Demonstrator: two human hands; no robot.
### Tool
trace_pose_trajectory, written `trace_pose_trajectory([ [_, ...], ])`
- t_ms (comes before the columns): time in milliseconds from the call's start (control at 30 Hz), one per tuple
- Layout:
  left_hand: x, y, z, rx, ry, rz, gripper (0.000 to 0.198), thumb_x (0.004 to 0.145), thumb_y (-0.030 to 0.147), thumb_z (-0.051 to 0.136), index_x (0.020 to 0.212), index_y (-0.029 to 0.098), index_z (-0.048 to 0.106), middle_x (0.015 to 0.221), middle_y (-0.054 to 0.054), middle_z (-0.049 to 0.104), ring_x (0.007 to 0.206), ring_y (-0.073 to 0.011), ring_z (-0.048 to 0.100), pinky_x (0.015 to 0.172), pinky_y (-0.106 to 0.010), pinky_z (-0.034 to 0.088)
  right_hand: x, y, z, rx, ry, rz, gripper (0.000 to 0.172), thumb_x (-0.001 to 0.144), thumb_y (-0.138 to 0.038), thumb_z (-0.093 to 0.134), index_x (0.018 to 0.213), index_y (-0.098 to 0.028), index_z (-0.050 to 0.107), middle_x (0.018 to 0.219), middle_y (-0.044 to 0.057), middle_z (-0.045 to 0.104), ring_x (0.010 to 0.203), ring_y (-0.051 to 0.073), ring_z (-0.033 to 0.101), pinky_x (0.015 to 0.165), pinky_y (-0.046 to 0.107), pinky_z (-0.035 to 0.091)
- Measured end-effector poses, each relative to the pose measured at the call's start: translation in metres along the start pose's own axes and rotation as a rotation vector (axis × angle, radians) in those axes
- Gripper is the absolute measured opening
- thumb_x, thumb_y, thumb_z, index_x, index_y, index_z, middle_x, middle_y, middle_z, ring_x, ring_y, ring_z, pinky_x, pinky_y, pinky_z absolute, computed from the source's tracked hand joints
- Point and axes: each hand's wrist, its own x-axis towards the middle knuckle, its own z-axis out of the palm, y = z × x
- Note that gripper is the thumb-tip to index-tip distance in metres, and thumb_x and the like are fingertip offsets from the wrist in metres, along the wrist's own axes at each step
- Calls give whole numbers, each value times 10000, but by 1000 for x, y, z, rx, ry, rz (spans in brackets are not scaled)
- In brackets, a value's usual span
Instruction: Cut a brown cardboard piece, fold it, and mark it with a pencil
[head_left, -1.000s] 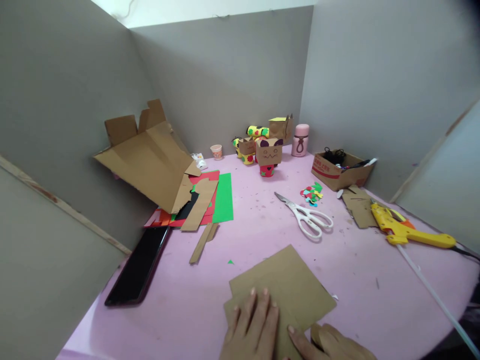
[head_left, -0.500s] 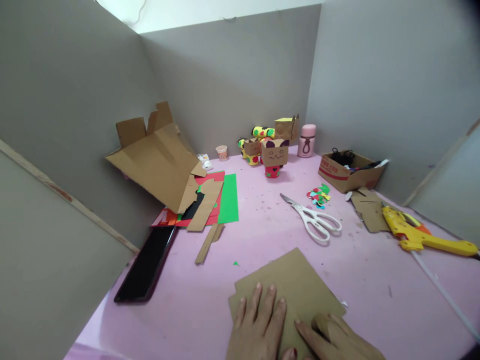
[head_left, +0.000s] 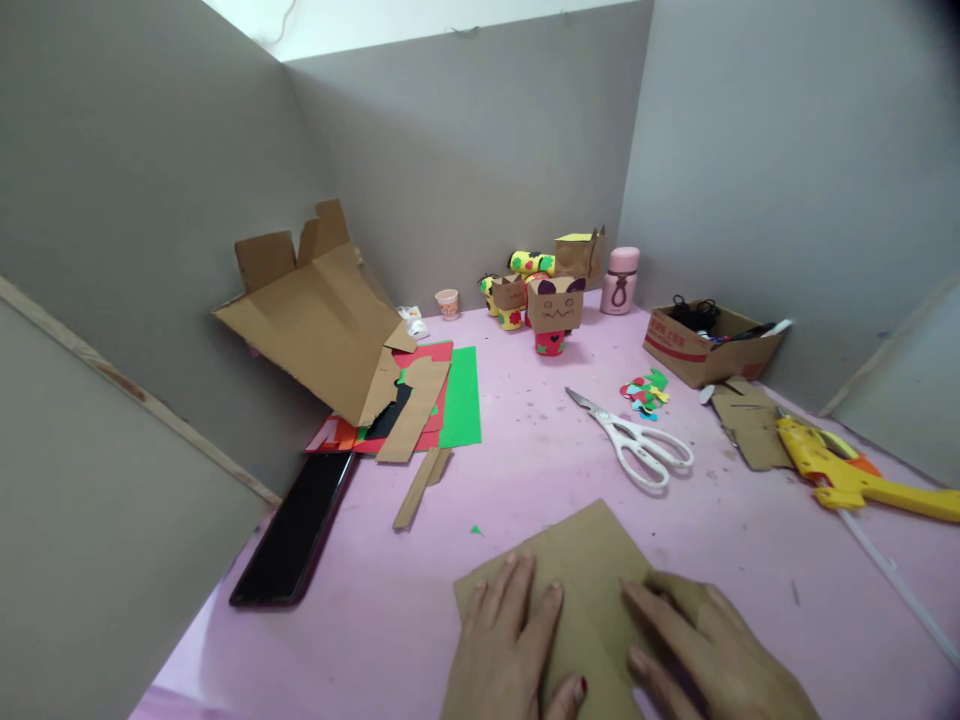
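A brown cardboard sheet (head_left: 589,560) lies at the front of the table, with a faint crease line running across it. My left hand (head_left: 506,640) rests flat on its left part, fingers stretched and thumb apart. At the sheet's right edge is my right hand (head_left: 705,640), its fingers bent around the border and the index fingertip on the top face. That hand hides the right corner of the sheet. White-handled scissors (head_left: 626,435) lie just beyond, blades partly crossed and pointing away to the left.
A yellow glue gun (head_left: 840,475) lies at right beside cardboard scraps (head_left: 754,425) and a small box (head_left: 682,350). Paper cutouts (head_left: 645,393), cat figures (head_left: 555,310) and a pink bottle (head_left: 620,280) stand farther back. At left are a phone (head_left: 296,530), coloured paper (head_left: 461,400) and a large cardboard box (head_left: 307,320).
My right hand has moved right and slightly up, onto the sheet's right edge. My left hand has shifted slightly left, its fingers still on the cardboard. The view has turned a little.
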Motion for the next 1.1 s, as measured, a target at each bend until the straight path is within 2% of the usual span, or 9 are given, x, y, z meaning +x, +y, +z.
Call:
trace_pose_trajectory([
  [167,-16,-23,11,-76,67,-142,894,676,668,528,1402,207,282,1380,-281,378,1222,-494,372,826,-705,385,10,9,2,12,48,148,539,753,-335,554,1188,-27,478,934,215,683,771,294,673,621,400,606],
  [267,-23,-35,15,-198,177,-124,935,648,665,566,1413,248,226,1356,-238,413,1212,-434,405,881,-639,397,10,9,10,221,-95,332,590,736,-317,557,1244,-48,424,1019,205,662,860,301,650,713,432,577],
  [433,-20,-35,2,-463,156,-231,879,627,522,690,1374,262,307,1274,-171,446,1174,-354,425,941,-542,396,16,12,9,622,-326,724,701,702,-337,577,1307,-107,308,1167,187,559,1043,302,542,885,439,438],
  [533,-11,-32,-14,-630,154,-406,734,673,372,692,1328,246,386,1249,-132,472,1182,-302,419,996,-481,349,20,16,4,865,-348,736,428,724,-348,573,1109,-197,465,893,47,591,819,228,574,720,327,448],
  [633,0,-36,-26,-801,202,-611,574,722,275,631,1265,213,455,1079,-79,555,1054,-242,512,958,-399,373,19,21,4,1053,-347,748,184,769,-394,535,808,-219,490,658,-48,451,621,149,477,564,254,384],
  [767,12,-49,-34,-1111,273,-760,400,697,292,656,1071,170,588,827,-15,569,801,-186,571,752,-295,439,13,29,11,1085,-255,826,253,792,-476,493,758,-232,437,597,-70,386,566,134,412,514,244,347],
  [900,18,-50,-37,-1456,424,-918,314,668,384,691,873,161,608,826,-29,615,713,-154,563,627,-246,422,15,21,9,1066,-105,884,334,761,-533,541,934,-250,510,780,-3,579,719,183,554,644,272,434],
  [1000,21,-36,-36,-1605,561,-941,273,685,409,681,778,177,573,768,-8,618,714,-142,559,605,-218,400,22,-1,0,1452,-131,842,485,718,-568,586,1083,-251,540,919,45,660,781,208,618,722,293,477],
  [1100,17,-17,-31,-1751,501,-897,264,704,418,660,732,194,523,688,20,604,641,-124,540,599,-218,395,29,-16,-7,1821,-102,904,396,769,-499,570,1064,-234,566,866,46,707,739,213,654,728,327,496],
])
